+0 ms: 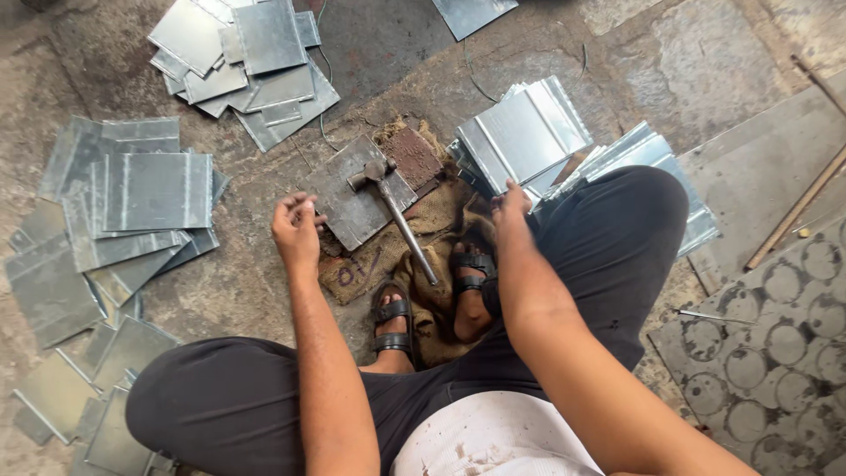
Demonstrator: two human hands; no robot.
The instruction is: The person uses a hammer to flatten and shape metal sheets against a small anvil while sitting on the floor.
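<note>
Rough concrete floor [397,53], sheets scattered. Left hand [296,231] grip loosely curled, empty, touching thick steel plate [357,196]; hammer [392,207] just beyond. Right hand [511,210] pinches thin sheet stack [520,137] edge: stiff, sharp-edged.

There is one hammer [392,207], lying on one square metal plate [352,198]. One brown block [411,157] is beside it. I count four heaps of metal sheets [159,189]; the single sheets are too many to count. Two wooden sticks [797,207] lie at the right.

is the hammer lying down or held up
Lying down: the hammer rests flat on the metal plate, handle toward the feet, neither hand gripping it.
</note>
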